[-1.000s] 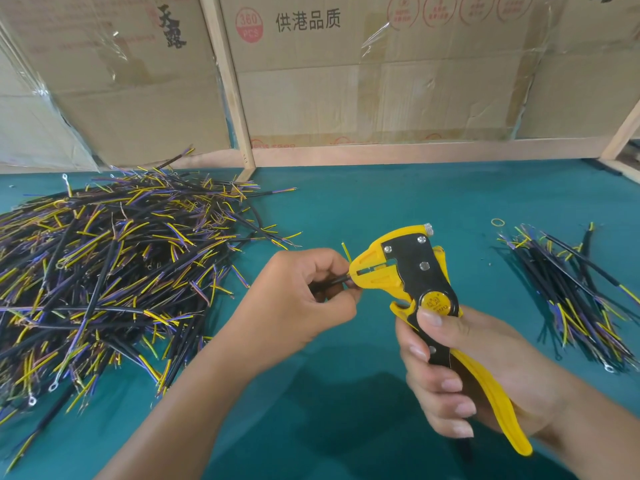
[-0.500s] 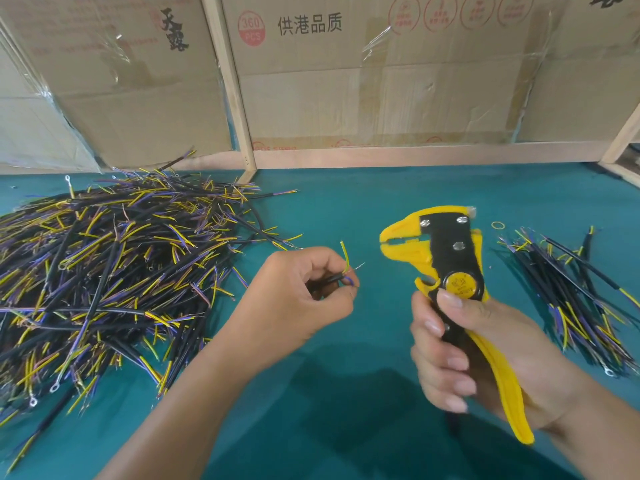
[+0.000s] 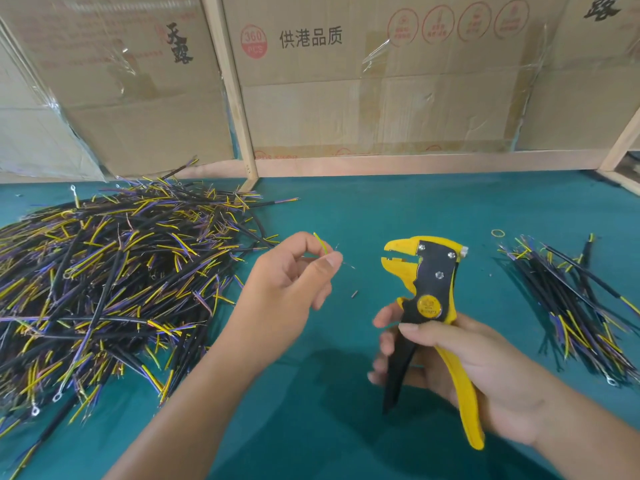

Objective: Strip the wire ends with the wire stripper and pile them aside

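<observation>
Yellow wire stripper (image 3: 424, 289), gripped upright by the right hand (image 3: 460, 368), faces the wire (image 3: 320, 243) pinched in the left hand (image 3: 291, 282), apparently ready for stripping.

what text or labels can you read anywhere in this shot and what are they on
"供港品质": black print on the middle cardboard box.
"360 PCS": red round stamp on the same box.
"天露": black brush characters on the left cardboard box.
Four red round symbols on the middle box: too blurred to read.
Black characters at the top right corner: cut off by the frame.
Round yellow badge on the wire stripper: print too small to read.
</observation>
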`<action>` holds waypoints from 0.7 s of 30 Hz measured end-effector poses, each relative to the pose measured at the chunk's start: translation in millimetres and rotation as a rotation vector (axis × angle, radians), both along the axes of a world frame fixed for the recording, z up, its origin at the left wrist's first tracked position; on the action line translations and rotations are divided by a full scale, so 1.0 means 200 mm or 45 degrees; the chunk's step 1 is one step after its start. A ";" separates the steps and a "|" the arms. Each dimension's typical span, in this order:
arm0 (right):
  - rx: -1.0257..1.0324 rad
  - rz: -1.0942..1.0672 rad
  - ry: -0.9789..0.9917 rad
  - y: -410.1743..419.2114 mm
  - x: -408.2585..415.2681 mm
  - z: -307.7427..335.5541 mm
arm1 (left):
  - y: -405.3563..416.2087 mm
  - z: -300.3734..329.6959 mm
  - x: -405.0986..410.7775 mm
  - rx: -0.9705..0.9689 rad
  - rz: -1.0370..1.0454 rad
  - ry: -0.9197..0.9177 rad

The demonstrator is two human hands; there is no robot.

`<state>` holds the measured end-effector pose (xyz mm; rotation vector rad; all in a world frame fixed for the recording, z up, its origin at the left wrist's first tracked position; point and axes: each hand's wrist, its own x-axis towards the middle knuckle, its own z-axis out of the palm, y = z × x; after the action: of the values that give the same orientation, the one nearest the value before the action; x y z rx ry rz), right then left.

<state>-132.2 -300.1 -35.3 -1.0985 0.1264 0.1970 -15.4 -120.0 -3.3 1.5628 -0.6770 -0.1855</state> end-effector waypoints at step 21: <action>0.016 0.146 -0.107 0.07 -0.03 0.00 | -0.04 -0.02 -0.06 -0.105 -0.114 0.029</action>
<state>-139.2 -286.3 -34.6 -1.1006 -0.0126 0.2535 -27.3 -127.7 -6.8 1.4506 -0.7287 -0.2387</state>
